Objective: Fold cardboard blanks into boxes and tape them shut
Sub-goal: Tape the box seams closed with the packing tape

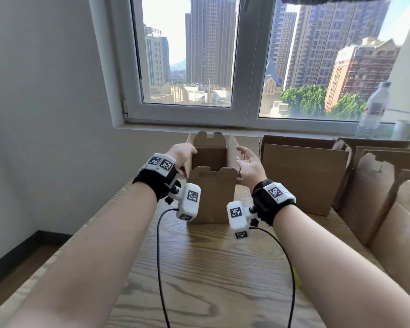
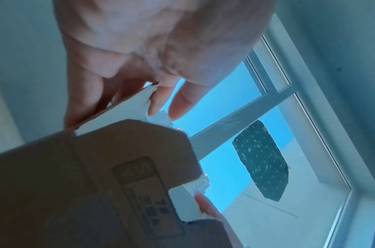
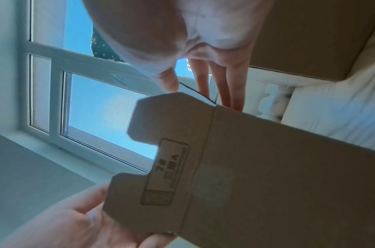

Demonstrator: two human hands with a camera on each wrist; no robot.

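Box: we have 1 open box [image 1: 212, 195] standing upright on the desk [image 1: 211, 268], straight ahead of us, with all 4 top flaps still raised.
Left hand: our left hand [image 1: 181, 157] curls over the left side flap [image 1: 189, 152]; the left wrist view shows fingers and thumb pinching its edge.
Right hand: our right hand [image 1: 249, 165] is spread, palm toward the right side flap [image 1: 233, 147], fingers straight and just beside it. It holds nothing, and we cannot tell whether it touches the card.
Near flap: the notched near flap [image 1: 213, 176] stands between our wrists, printed stamp facing us.
Neighbours: other cardboard boxes [image 1: 303, 176] stand close on the right; a water bottle [image 1: 374, 107] sits on the sill behind them.
Risk 1: we judge the box light and unweighted, so an uneven push from 1 hand could slide or tip it toward the window.
Risk 2: folding the 2 side flaps out of step could leave one jammed under the other or creased off its score line.
Risk 3: the near and far flaps are notched; pressed down carelessly, they may snag instead of meeting flat, leaving a gap for the tape.
Risk 4: our right elbow is near the neighbouring boxes and could knock them.
Risk 5: the wrist cables [image 1: 161, 256] trail on the desk in front of the box and might catch on it.
Tape: no tape shows in any view, so the flaps may spring up while we reach for it.
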